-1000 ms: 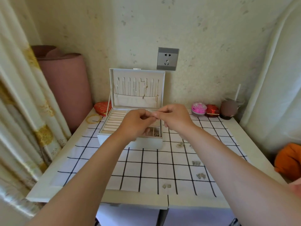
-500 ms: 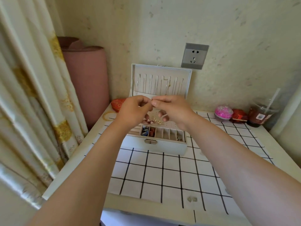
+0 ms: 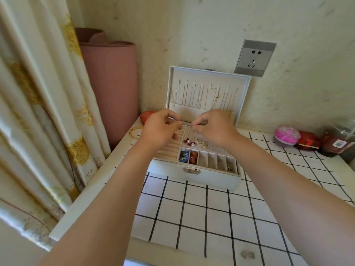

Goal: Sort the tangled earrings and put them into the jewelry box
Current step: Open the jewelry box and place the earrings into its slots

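A white jewelry box [image 3: 199,178] stands open on the table, lid upright against the wall with thin chains hanging inside. Red and pearl earrings [image 3: 195,143] sit on its perforated panel; blue and red pieces fill two front compartments. Both hands hover over the box. My left hand [image 3: 160,129] has curled fingers pinching something tiny. My right hand [image 3: 213,125] pinches a small earring at its fingertips. The two hands are a short gap apart; what each holds is too small to make out clearly. One earring pair [image 3: 247,254] lies near the table's front edge.
A grid-patterned cloth [image 3: 221,212] covers the table. A gold bangle [image 3: 134,131] and red pouch [image 3: 147,116] lie left of the box. A pink container [image 3: 286,135], red box [image 3: 308,143] and drink cup [image 3: 338,143] stand at the right. Curtain and pink roll stand left.
My hands, touching fingertip to fingertip before, have drawn apart over the box. The camera has moved closer and turned left, bringing the box's compartments into view.
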`<control>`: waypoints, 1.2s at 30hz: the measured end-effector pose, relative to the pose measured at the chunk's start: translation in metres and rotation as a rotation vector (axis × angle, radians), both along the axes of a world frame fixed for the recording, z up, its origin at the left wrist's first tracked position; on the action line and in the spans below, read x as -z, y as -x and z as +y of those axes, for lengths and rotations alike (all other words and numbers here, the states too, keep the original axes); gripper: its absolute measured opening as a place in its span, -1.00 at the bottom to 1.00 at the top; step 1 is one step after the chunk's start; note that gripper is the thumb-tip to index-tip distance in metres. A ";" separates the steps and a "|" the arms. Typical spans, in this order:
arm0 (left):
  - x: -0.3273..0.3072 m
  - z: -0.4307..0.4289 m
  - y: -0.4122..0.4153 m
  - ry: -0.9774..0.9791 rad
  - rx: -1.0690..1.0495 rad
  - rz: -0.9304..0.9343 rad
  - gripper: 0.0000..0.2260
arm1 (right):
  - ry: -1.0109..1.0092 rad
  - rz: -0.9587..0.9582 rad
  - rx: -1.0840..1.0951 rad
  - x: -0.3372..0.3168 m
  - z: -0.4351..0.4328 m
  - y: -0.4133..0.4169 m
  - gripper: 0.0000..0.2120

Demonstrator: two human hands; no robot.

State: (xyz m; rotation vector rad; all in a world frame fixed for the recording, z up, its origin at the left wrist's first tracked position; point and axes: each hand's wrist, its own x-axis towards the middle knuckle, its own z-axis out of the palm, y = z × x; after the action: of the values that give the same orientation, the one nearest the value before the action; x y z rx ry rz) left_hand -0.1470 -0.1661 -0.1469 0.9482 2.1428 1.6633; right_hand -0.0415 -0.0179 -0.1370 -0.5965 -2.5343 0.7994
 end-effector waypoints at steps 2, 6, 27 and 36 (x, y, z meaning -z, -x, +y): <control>0.005 -0.001 0.003 -0.037 -0.006 -0.017 -0.96 | -0.096 -0.060 -0.008 0.004 -0.001 0.002 -0.93; 0.010 0.001 0.003 -0.068 -0.009 -0.017 -0.94 | -0.209 -0.141 -0.024 0.005 -0.005 0.008 -0.95; 0.003 0.007 -0.003 -0.160 -0.022 -0.200 -0.87 | -0.114 -0.176 -0.079 -0.006 0.000 0.010 -0.84; -0.013 0.017 -0.018 -0.205 -0.026 -0.310 -0.91 | 0.477 0.197 -0.135 -0.025 -0.003 -0.005 -0.91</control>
State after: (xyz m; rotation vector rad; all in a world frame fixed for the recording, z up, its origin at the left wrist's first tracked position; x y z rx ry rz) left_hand -0.1291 -0.1488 -0.1335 0.6604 1.8166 1.9275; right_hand -0.0361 -0.0214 -0.1119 -0.4612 -2.2258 1.4561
